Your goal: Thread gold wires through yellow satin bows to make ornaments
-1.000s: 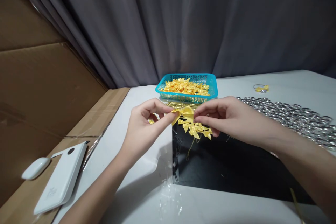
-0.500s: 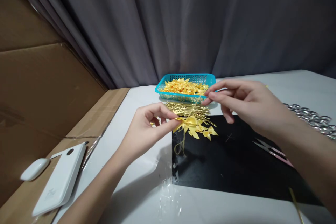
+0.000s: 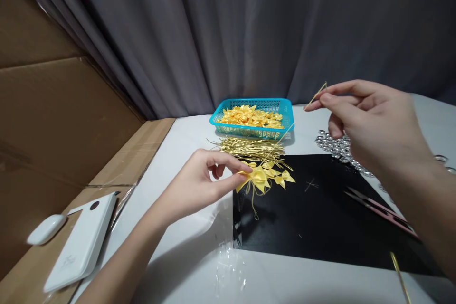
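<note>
My left hand point(image 3: 199, 183) pinches a yellow ribbon bow point(image 3: 257, 178) at the left edge of a black mat point(image 3: 320, 221). A thin gold wire tie point(image 3: 295, 122) runs from the bow up to my right hand point(image 3: 370, 123), which pinches its far end, raised above the table. A few more small yellow bows point(image 3: 281, 178) lie on the mat beside the held one. A bundle of gold wire ties point(image 3: 252, 147) lies just behind them.
A turquoise basket point(image 3: 287, 118) full of yellow bows stands at the back. Several silver metal caps point(image 3: 335, 145) lie to the right, pink scissors point(image 3: 381, 209) on the mat. White power bank point(image 3: 83, 242) and mouse point(image 3: 46, 229) rest on cardboard at left.
My right hand has let go of the bow's side and pulled up and to the right, drawing the gold wire tie taut. The left hand keeps its pinch on the bow.
</note>
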The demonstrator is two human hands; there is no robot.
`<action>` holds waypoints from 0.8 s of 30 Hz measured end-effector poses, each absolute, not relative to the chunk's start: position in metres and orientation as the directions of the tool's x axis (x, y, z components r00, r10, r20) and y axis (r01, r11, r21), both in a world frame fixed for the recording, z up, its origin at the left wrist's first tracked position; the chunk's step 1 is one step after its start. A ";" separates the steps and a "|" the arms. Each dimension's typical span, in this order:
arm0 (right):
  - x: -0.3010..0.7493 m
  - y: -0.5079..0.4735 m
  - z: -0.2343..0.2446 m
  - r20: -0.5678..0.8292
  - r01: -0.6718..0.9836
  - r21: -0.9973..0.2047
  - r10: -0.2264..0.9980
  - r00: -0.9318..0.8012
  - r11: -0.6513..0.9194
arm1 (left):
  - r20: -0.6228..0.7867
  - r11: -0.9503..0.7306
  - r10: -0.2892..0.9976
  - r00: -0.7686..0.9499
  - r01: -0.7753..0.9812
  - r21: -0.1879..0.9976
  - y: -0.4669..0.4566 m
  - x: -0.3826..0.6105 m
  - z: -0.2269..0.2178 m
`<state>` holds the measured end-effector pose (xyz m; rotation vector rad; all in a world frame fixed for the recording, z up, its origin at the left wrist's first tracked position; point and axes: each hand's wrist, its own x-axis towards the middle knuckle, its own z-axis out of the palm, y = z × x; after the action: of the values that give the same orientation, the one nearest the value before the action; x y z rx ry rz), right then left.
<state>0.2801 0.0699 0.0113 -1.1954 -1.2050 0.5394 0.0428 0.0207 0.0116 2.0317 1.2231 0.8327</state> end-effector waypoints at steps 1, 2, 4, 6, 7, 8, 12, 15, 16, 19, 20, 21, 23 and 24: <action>0.280 0.071 0.010 0.484 0.338 -0.864 0.804 0.347 0.374 | 0.196 -0.382 0.906 0.376 0.521 0.763 0.021 0.042 0.012; 0.280 0.071 0.008 0.556 0.424 -0.811 0.754 0.349 0.403 | 0.187 -0.379 0.906 0.381 0.528 0.760 0.021 0.041 0.013; 0.281 0.073 0.005 0.671 0.558 -0.703 0.671 0.314 0.441 | 0.160 -0.367 0.907 0.389 0.547 0.753 0.020 0.039 0.014; 0.283 0.073 0.004 0.727 0.629 -0.630 0.630 0.272 0.456 | 0.126 -0.352 0.907 0.401 0.562 0.748 0.020 0.037 0.015; 0.285 0.073 0.005 0.738 0.651 -0.611 0.622 0.263 0.450 | 0.112 -0.347 0.907 0.406 0.568 0.746 0.020 0.036 0.016; 0.287 0.073 0.005 0.745 0.673 -0.595 0.616 0.257 0.440 | 0.102 -0.343 0.906 0.411 0.572 0.745 0.019 0.035 0.017; 0.295 0.072 0.006 0.774 0.759 -0.516 0.595 0.215 0.398 | 0.111 -0.358 0.903 0.416 0.583 0.730 0.017 0.033 0.021; 0.299 0.073 0.005 0.788 0.819 -0.448 0.591 0.173 0.358 | 0.122 -0.382 0.892 0.435 0.581 0.719 0.017 0.032 0.023; 0.299 0.073 0.005 0.793 0.837 -0.427 0.586 0.165 0.342 | 0.125 -0.389 0.888 0.443 0.577 0.718 0.017 0.031 0.023; 0.298 0.075 0.003 0.774 0.864 -0.411 0.612 0.161 0.292 | 0.121 -0.400 0.878 0.462 0.573 0.715 0.017 0.029 0.023; 0.298 0.075 0.004 0.736 0.859 -0.427 0.661 0.148 0.283 | 0.110 -0.401 0.874 0.473 0.577 0.711 0.017 0.029 0.023; 0.297 0.075 0.005 0.665 0.840 -0.463 0.737 0.118 0.283 | 0.097 -0.403 0.869 0.484 0.581 0.707 0.017 0.028 0.022; 0.294 0.072 0.008 0.411 0.750 -0.602 0.912 -0.006 0.276 | 0.067 -0.400 0.861 0.503 0.592 0.700 0.018 0.028 0.021; 0.293 0.071 0.010 0.273 0.678 -0.687 0.958 -0.092 0.261 | 0.059 -0.398 0.860 0.506 0.595 0.698 0.018 0.028 0.021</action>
<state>0.2933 0.0706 0.0097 -1.4865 -1.8424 0.5133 0.0283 0.0181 0.0208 2.1322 1.1858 0.5567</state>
